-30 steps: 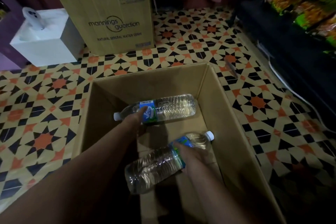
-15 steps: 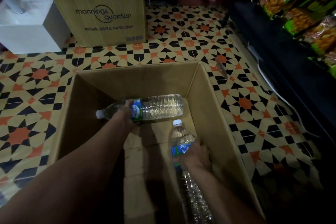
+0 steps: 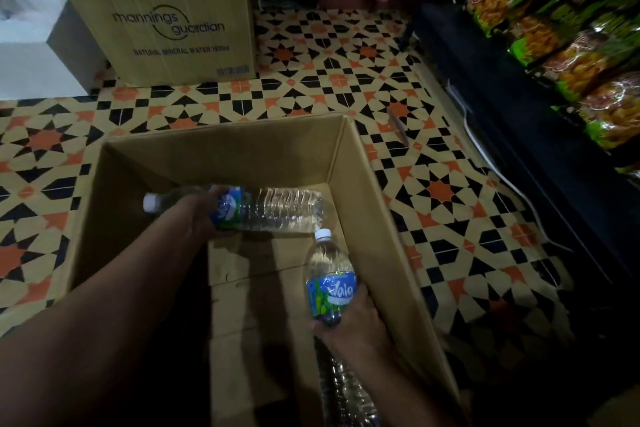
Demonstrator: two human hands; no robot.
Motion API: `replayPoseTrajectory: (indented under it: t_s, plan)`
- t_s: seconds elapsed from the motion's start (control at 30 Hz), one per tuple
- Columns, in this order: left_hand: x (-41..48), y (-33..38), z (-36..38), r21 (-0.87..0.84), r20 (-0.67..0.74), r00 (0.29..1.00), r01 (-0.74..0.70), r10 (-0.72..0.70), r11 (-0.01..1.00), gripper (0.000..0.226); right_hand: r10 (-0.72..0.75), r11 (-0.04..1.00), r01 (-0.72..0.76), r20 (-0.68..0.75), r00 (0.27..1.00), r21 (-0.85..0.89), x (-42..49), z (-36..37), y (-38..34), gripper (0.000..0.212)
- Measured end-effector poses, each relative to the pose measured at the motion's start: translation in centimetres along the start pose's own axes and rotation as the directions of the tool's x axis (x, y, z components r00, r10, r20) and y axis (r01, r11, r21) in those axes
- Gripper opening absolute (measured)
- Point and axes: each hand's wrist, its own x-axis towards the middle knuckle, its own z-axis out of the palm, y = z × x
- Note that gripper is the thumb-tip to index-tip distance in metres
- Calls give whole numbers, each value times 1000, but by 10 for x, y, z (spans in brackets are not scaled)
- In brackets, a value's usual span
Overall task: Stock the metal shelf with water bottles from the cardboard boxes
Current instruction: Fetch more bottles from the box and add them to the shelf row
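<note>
An open cardboard box (image 3: 367, 191) stands on the patterned floor right below me. Inside it, my left hand (image 3: 202, 210) grips a clear water bottle (image 3: 284, 210) with a blue label, held sideways with its white cap to the left. My right hand (image 3: 353, 321) holds a second water bottle (image 3: 329, 274) by its blue label, its cap pointing away from me, its lower body running back under my wrist. The dark metal shelf (image 3: 512, 107) stands along the right side.
A taller closed-sided cardboard box (image 3: 156, 17) printed "mannings guardian" stands at the back. A white box (image 3: 38, 59) sits to its left. Green and orange snack bags (image 3: 581, 52) fill the shelf's upper level. A white cable (image 3: 485, 156) runs along the floor by the shelf.
My right hand has turned its bottle from lying crosswise to pointing cap-away and lifted it. My left hand has closed around the far bottle's label.
</note>
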Motion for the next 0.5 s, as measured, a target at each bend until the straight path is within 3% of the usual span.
replayPoseTrajectory:
  t_s: [0.07,0.13,0.17,0.23,0.27,0.37,0.43,0.5]
  plan:
    - [-12,16,-2,13,0,1000,-27,27,1000,33,76,990,-86,93,993,110,0,2,12,89]
    - [-24,22,-6,-27,-102,992,-79,75,997,80,102,977,-126,145,984,170,3,-2,17,79]
    - [-32,19,-10,14,-187,975,-120,121,993,98,106,977,-132,157,982,166,4,-4,15,80]
    - [-39,3,-16,237,-288,927,-174,240,956,96,122,980,-144,155,980,141,5,-6,12,86]
    - [-48,-4,-17,325,-275,910,-216,311,920,95,124,979,-147,155,980,142,5,-7,10,90]
    - [-56,-19,-25,499,-168,947,-157,273,852,97,133,973,-164,190,973,160,5,-8,5,99]
    - [-53,-28,-29,667,-45,975,-134,219,733,110,136,970,-173,212,968,169,5,-8,3,103]
    - [-52,-41,-25,824,96,987,-150,127,546,115,139,969,-179,222,965,168,4,-8,1,103]
